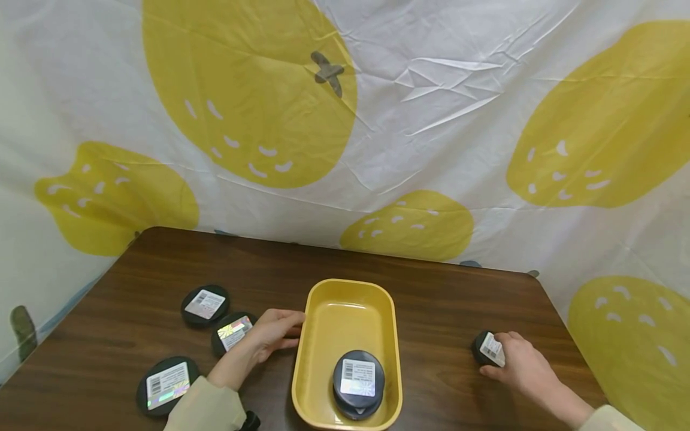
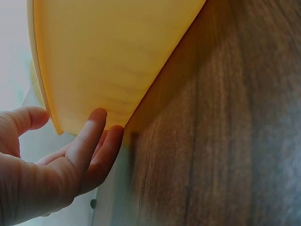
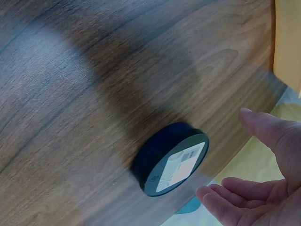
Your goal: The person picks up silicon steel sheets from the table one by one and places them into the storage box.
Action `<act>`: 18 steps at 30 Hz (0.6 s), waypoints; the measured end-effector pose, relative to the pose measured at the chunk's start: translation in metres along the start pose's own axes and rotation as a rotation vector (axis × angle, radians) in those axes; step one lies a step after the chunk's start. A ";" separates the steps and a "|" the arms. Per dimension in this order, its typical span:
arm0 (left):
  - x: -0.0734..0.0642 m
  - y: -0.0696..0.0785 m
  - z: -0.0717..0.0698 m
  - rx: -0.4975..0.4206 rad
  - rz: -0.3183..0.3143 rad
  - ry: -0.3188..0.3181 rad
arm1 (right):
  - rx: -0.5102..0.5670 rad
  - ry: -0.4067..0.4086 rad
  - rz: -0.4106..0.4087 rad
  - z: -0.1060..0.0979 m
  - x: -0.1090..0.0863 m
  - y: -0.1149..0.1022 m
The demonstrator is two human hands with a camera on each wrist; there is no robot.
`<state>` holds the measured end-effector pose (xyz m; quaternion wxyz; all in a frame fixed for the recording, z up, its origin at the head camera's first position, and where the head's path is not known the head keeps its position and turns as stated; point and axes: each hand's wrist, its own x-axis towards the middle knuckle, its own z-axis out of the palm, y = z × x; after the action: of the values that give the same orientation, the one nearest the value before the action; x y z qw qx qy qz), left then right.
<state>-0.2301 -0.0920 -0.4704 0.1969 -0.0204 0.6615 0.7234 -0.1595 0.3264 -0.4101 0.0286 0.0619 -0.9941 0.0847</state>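
Disc [image 3: 174, 167] | just beyond right fingers [image 3: 251, 188] | tray [image 2: 117, 47] | touching left fingers [image 2: 89, 136]

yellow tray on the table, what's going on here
A person's left hand touches the side of the yellow tray; the right hand is open at a round black container on the table, right of the tray. What looks like a stack of two similar containers sits inside the tray, and three more containers lie to its left.

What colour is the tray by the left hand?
Plain yellow; the tray shows best in the head view.
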 end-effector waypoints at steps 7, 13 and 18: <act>0.000 0.000 -0.001 -0.003 -0.001 -0.005 | 0.008 -0.003 0.008 0.003 0.001 0.011; -0.001 0.001 0.000 0.003 -0.008 0.010 | 0.004 -0.027 0.027 0.005 0.003 0.018; -0.001 0.001 0.000 -0.002 -0.003 0.003 | -0.010 -0.028 0.029 0.006 0.004 0.021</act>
<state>-0.2293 -0.0922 -0.4692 0.1969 -0.0227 0.6611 0.7237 -0.1664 0.3458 -0.4193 0.0137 0.0484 -0.9956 0.0791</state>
